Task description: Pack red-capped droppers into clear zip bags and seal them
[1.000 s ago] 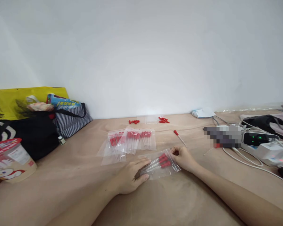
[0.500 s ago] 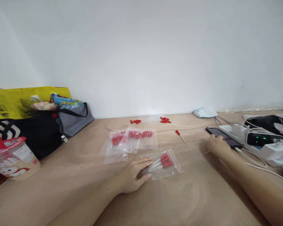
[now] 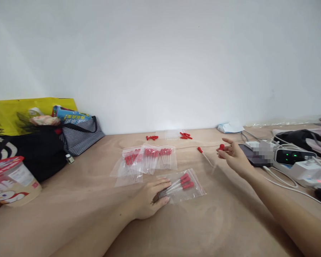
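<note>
My left hand (image 3: 149, 200) lies flat on the table, fingers pressing the left end of a clear zip bag (image 3: 183, 186) that holds a few red-capped droppers. My right hand (image 3: 233, 155) is raised near the phone (image 3: 253, 155), pinching a small red cap (image 3: 221, 146) between thumb and finger. A single red-capped dropper (image 3: 204, 156) lies loose on the table just left of that hand. Three filled zip bags (image 3: 147, 160) lie farther back, and behind them loose red caps (image 3: 185, 136) and clear glass tubes (image 3: 172, 134) sit by the wall.
Bags (image 3: 42, 142), a yellow sack (image 3: 13, 116) and a printed cup (image 3: 12, 182) crowd the left side. At the right are a power strip (image 3: 301, 166) with cables, a black pouch (image 3: 302, 139) and a white mask (image 3: 230, 128).
My right hand left the zip bag's mouth, reached right beside the phone, and now is lifted holding a small red cap. My left hand has stayed on the bag.
</note>
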The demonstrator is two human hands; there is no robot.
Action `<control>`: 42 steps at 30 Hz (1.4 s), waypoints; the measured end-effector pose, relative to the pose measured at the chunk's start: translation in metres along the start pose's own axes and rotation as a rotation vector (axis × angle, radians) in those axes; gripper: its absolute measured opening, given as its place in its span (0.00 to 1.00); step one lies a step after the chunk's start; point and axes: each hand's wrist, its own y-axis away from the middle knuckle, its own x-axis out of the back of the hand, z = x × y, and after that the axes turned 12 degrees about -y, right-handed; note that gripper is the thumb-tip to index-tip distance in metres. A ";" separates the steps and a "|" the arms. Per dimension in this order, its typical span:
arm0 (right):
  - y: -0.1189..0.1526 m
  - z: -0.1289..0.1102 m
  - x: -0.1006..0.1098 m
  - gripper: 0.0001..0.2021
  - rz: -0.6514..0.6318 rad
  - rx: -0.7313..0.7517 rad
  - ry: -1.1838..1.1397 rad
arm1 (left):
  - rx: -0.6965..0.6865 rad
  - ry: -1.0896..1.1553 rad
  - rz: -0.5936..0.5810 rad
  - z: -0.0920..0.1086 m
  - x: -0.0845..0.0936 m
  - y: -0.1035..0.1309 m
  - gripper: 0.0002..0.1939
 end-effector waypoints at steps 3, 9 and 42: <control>0.018 -0.009 -0.021 0.25 0.031 -0.037 -0.252 | -0.013 0.015 0.016 0.000 0.000 0.000 0.22; 0.032 0.009 -0.040 0.22 0.098 -0.112 -0.407 | -0.025 0.019 0.042 -0.001 -0.002 0.000 0.22; 0.057 0.004 -0.056 0.18 0.043 -0.332 -0.548 | -0.020 -0.004 0.024 0.000 0.000 0.000 0.21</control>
